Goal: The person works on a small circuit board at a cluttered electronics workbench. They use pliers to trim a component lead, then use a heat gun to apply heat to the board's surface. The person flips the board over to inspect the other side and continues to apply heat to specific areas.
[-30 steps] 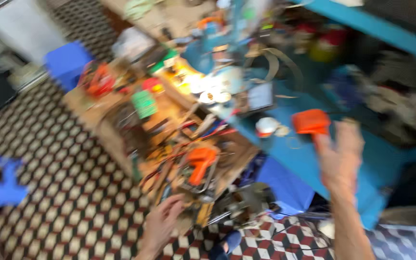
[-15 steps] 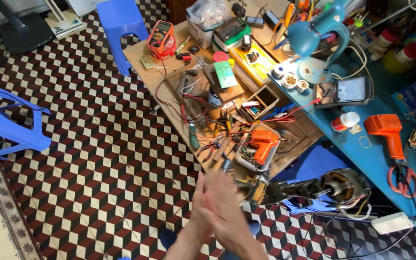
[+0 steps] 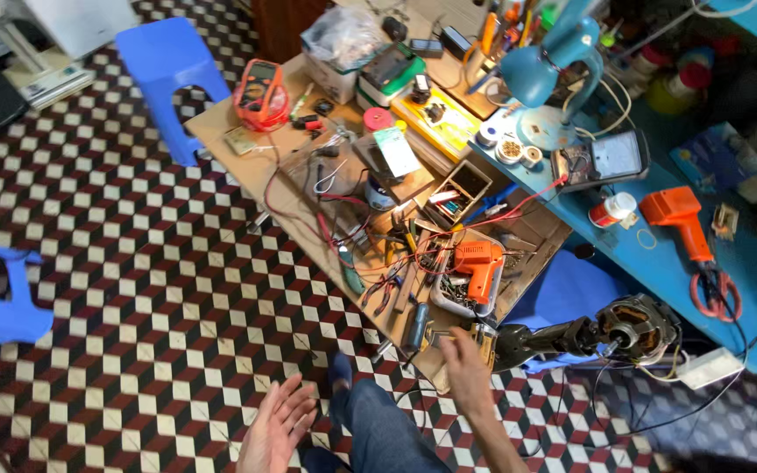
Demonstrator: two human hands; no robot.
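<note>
Head view looks down on a low wooden workbench (image 3: 247, 149) crowded with tools, its near edge running diagonally above the checkered tile floor (image 3: 133, 289); open floor lies to the left of that edge, between two blue plastic stools (image 3: 168, 66); a blue table (image 3: 703, 271) borders the bench on the right. The right hand (image 3: 464, 363) reaches forward with fingers loosely spread, holding nothing, its tips at the bench's near corner, just beside a dark electric motor (image 3: 633, 324) and below an orange power drill (image 3: 477, 263) lying in a tray. The left hand (image 3: 278, 429) hovers over the floor, palm up, fingers spread, empty.
</note>
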